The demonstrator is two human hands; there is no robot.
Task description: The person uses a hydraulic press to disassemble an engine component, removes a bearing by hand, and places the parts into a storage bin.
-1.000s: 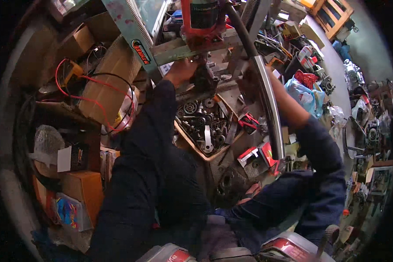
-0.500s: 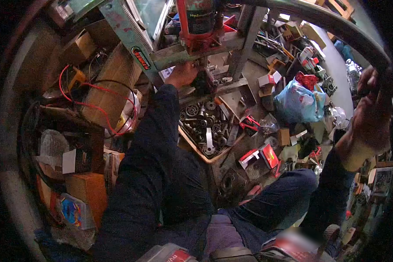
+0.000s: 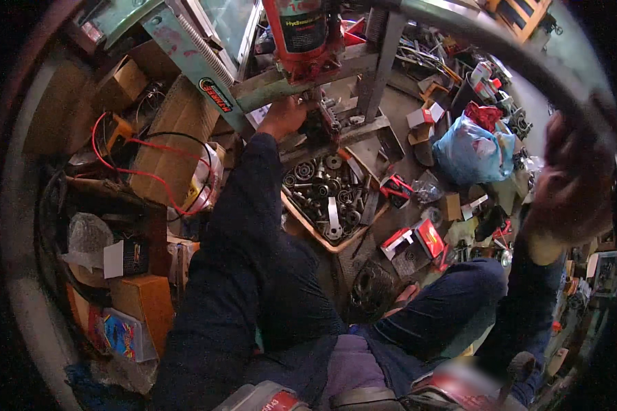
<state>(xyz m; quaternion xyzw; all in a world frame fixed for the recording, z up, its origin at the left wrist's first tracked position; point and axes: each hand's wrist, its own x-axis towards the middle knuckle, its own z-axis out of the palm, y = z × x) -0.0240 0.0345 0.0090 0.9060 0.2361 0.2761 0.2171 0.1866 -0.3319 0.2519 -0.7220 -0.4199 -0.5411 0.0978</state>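
Note:
A red hydraulic bottle jack (image 3: 300, 31) stands on the crossbeam (image 3: 288, 85) of a shop press, with a greenish steel frame (image 3: 185, 51) around it. Just under that beam, my left hand (image 3: 284, 116) is closed at a metal part (image 3: 329, 120), whose far side its fingers hide. A long dark lever bar (image 3: 487, 31) bends across the upper right of the picture. Around its near end my right hand (image 3: 572, 181) is closed, smeared by motion. Below the press sits a shallow tray (image 3: 308, 229) full of gears, bearings and a wrench-like piece.
A blue plastic bag (image 3: 473, 151) with red stuff on top stands among loose parts at the right. Open red-and-white boxes (image 3: 411, 243) lie before my knee. To the left are cardboard (image 3: 175, 147), a red cable (image 3: 151, 175) and several boxes.
My right hand has moved slightly lower and nearer and is now blurred, the lever bar with it. The whole view has shifted a little. My left hand stays at the metal part.

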